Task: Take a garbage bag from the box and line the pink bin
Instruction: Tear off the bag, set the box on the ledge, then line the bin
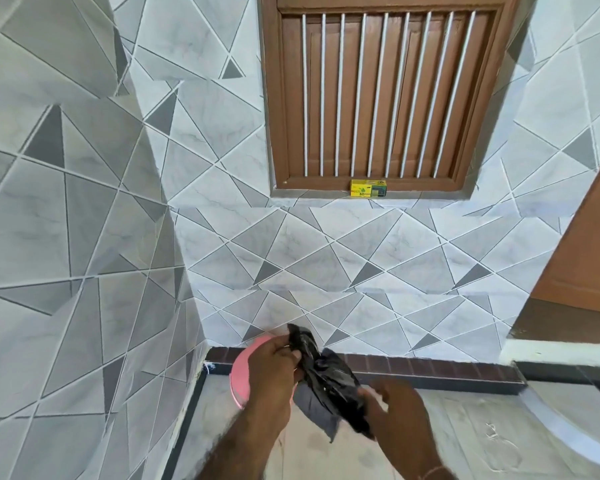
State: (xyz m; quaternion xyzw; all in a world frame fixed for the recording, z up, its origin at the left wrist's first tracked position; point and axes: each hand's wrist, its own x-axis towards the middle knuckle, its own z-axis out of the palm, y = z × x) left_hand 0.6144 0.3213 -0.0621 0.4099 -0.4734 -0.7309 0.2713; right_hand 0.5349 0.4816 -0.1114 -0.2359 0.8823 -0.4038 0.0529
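A crumpled black garbage bag stretches between both hands at the bottom centre. My left hand grips its upper end, and my right hand grips its lower end, blurred by motion. The pink bin stands on the floor in the wall corner, mostly hidden behind my left hand and forearm; only its left rim and side show. A small yellow box sits on the window sill, well above and behind the hands.
Grey geometric tiled walls meet in a corner at left. A brown wooden window with white bars is set in the far wall. A brown door stands at right. A dark brown skirting strip runs along the floor.
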